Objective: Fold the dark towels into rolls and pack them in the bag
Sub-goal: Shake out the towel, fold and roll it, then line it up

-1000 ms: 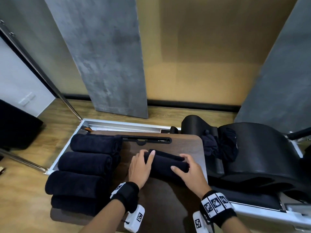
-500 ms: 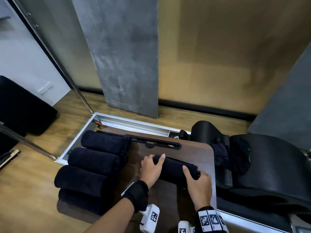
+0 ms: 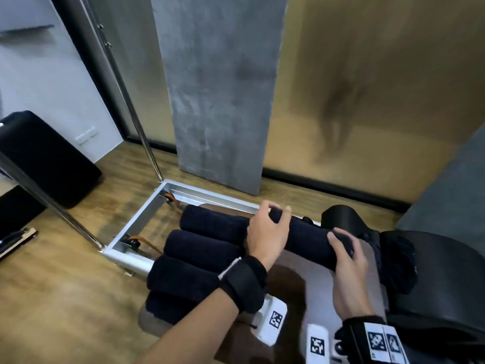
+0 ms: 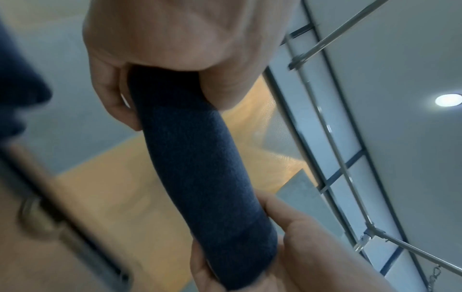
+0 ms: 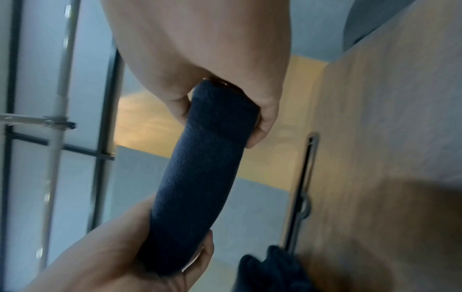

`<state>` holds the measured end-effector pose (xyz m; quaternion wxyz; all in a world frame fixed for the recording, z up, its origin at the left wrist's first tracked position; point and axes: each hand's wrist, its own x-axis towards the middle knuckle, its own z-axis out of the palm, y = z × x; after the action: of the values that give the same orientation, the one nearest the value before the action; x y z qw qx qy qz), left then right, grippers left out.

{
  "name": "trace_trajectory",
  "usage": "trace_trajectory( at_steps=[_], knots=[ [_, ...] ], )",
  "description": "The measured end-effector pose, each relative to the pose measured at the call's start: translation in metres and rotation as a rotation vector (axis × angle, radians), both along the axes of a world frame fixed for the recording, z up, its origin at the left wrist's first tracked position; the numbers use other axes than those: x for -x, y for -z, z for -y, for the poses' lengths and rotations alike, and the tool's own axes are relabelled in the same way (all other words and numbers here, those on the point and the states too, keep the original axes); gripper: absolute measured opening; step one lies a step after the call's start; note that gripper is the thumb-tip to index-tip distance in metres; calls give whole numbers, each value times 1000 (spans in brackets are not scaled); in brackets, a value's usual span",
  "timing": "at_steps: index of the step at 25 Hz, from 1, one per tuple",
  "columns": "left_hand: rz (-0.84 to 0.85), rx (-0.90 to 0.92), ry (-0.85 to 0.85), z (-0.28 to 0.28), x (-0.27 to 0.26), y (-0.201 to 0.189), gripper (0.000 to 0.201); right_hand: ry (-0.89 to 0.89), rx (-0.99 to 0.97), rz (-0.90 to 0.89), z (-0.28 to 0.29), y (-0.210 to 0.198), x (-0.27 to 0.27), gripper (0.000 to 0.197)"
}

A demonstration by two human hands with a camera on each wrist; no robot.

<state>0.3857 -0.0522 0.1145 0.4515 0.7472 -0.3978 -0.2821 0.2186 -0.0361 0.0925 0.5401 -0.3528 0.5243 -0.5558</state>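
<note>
Both hands are wrapped round one rolled dark towel (image 3: 307,239), which is held off the brown board (image 3: 296,279) with nothing under it in the wrist views. The left hand (image 3: 267,232) is curled round the roll's far-left end, fingers over the top and thumb beneath, while the right hand (image 3: 349,261) is closed round the near-right end. The roll's long axis therefore runs slantwise between the two grips, from far left to near right, and no part of it is left unsupported except the middle. Four finished rolls (image 3: 199,253) are stacked side by side just to the left, their axes lying roughly parallel to the held one; the nearest of them is almost touched by the left wrist. No bag can be made out with certainty. If the roll is to be set with the others, it would probably be led by the left hand, that being the nearer one to the stack.
</note>
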Motion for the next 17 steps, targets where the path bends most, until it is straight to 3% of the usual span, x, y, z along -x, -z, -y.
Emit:
trace_trajectory(
  at_steps=[4,8,12,17],
  knots=[
    [122,86,-92,-21,-102,-42,34,-116,20,60,-3,-31,-97,22],
    [145,-35,-185,-36,-185,-35,34,-206,-12,-17,-16,-25,-176,39],
    [139,-171,-96,-46,-216,-1,37,-181,-61,-310,-32,-5,-212,47],
    [-108,33,-44,-69,-226,28,56,-125,-90,-367,-39,0,-217,62]
  ],
)
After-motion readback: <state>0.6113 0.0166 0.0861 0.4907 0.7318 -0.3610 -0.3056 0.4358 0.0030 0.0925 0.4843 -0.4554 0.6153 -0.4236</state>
